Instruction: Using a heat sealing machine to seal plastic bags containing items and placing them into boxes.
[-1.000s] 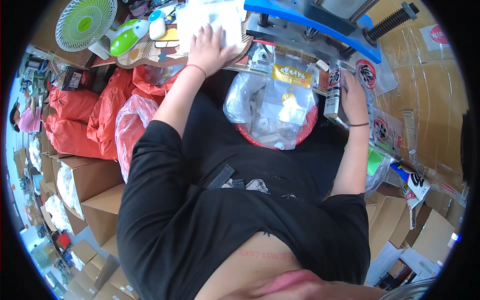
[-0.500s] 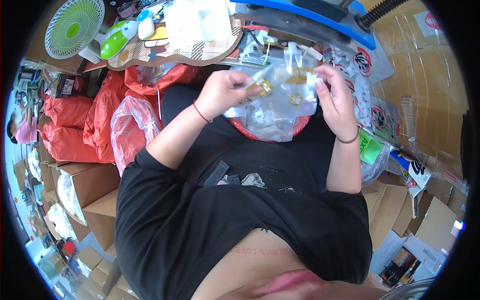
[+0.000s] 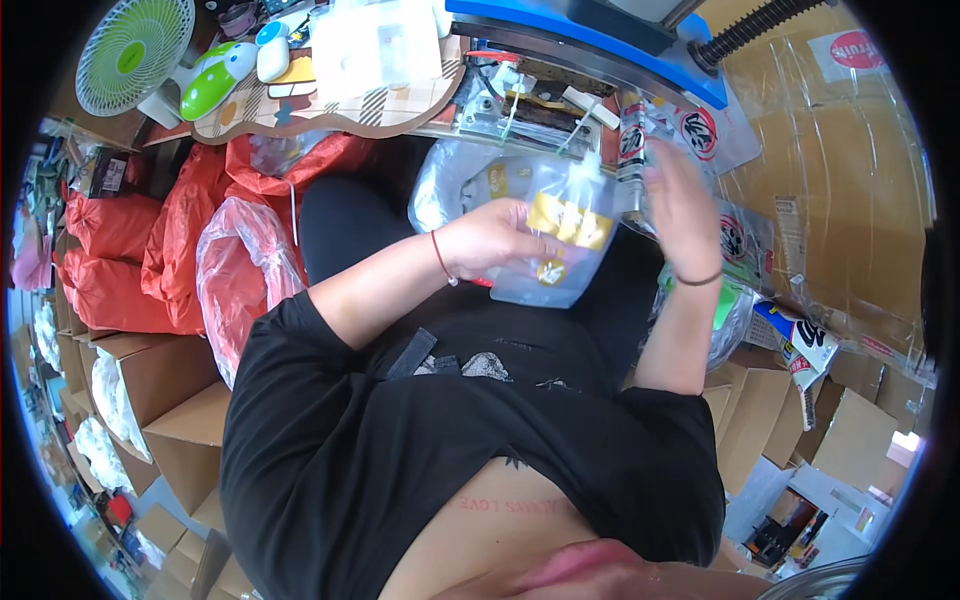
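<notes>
My left hand [image 3: 500, 238] grips a translucent spout pouch [image 3: 590, 228] with yellow-gold print, fingers and thumb closed on its left side. The pouch stands spout up above my lap. My right hand [image 3: 682, 215] is raised to the right of it, apart from the pouch; motion smears its fingers, so whether it holds anything cannot be made out. Partly hidden behind my left hand is a container lined with a clear plastic bag [image 3: 437, 185], with more printed pouches [image 3: 510, 178] inside.
A blue-edged press frame [image 3: 590, 42] with a threaded rod crosses the top. At the far left are a green fan [image 3: 135, 57] on a patterned board and red bags [image 3: 110, 235]. A taped cardboard box [image 3: 810, 150] stands right; plastic refill packs [image 3: 690, 130] lie beside it.
My right hand has come away from the pouch and moved up and right. The pouch in my left hand now faces me spout up, and the bag-lined container shows more. The view has shifted slightly.
</notes>
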The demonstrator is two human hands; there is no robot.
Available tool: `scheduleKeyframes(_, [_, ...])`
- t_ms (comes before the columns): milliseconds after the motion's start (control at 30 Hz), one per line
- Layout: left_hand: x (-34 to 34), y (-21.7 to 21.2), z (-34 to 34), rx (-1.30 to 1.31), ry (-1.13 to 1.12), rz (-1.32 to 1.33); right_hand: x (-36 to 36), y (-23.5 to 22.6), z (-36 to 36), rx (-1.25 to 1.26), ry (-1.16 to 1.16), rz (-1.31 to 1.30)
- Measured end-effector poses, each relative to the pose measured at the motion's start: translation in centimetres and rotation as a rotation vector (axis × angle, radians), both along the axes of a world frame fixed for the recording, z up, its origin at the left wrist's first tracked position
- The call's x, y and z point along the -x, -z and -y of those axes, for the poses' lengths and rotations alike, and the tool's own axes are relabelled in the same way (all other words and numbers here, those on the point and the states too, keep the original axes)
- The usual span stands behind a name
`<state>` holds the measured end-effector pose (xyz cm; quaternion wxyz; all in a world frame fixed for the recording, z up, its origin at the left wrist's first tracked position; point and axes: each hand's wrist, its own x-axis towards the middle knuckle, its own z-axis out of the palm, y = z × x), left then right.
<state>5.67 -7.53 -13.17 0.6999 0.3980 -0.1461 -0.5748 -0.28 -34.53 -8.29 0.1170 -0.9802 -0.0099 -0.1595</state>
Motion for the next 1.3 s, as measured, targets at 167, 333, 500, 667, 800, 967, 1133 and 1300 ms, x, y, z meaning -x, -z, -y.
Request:
scheduleKeyframes(167, [-5.8, -0.1, 1.0, -0.084, -0.118, 0.059, 0.4, 5.1, 4.1, 0.446, 0.165, 0.008])
scheduleKeyframes(333, [-7.7, 0.4, 1.1, -0.149, -0.28, 0.138, -0.3, 4.3, 4.2, 0.274, 0.264, -0.166])
scheduleKeyframes(500, [-15.7, 2.1, -3.9, -0.643, -1.25, 1.29, 1.9, 4.2, 5.7, 0.117, 0.18, -0.067])
scheduleKeyframes(667, [-15.0, 4.0, -8.7, -1.07, -0.621, 2.311, 2.1, 3.5, 6.2, 0.073, 0.129, -0.199])
scheduleKeyframes(800, [-11.5, 3.4, -9.4, -0.897, -0.462, 2.149, 2.4, 3.7, 5.3, 0.021, 0.147, 0.005])
scheduleKeyframes(967, [-10.0, 3.5, -9.0, -0.556, -0.58, 1.292, 2.0, 3.1, 1.7, -0.304, 0.224, 0.215])
scheduleKeyframes(1133, [-5.3, 1.1, -4.0, -0.362, -0.41, 0.897, -0.6, -0.3, -4.6, -0.515, -0.243, 0.128])
scheduleKeyframes(1300, [-2.3, 1.0, -1.0, -0.221, -0.163, 0.661, -1.4, -2.3, -6.1, -0.746, -0.204, 0.056])
